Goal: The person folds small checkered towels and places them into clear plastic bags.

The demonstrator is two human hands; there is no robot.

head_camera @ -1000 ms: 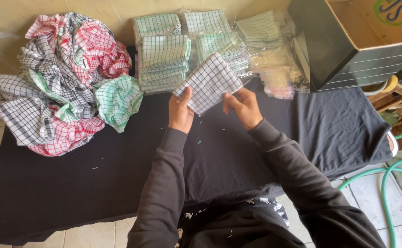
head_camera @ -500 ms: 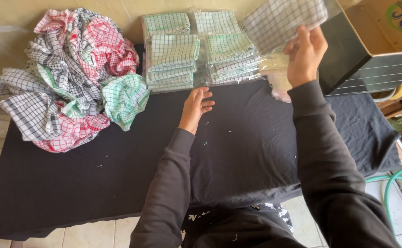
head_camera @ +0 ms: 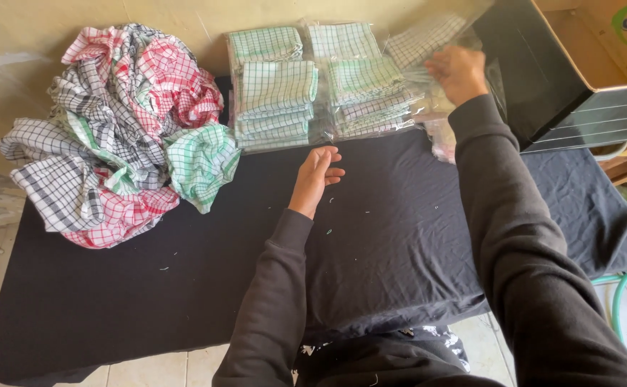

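My right hand (head_camera: 458,72) is stretched to the far right of the table and is shut on a folded checked cloth in a clear bag (head_camera: 428,39), held over the right-hand pile of bagged cloths (head_camera: 439,107). My left hand (head_camera: 316,175) rests open on the black table cover (head_camera: 184,287), holding nothing, just in front of the stacks of bagged folded cloths (head_camera: 274,93). A second stack (head_camera: 360,86) stands beside it.
A loose heap of checked cloths (head_camera: 113,129) in red, green and black lies at the far left. A dark box with a cardboard top (head_camera: 578,64) stands at the far right. A green hose (head_camera: 625,294) lies on the floor to the right.
Both hands held the checked cloth at the table's middle; then my right hand carried it up and right to the far pile, while my left hand let go and settled on the table.
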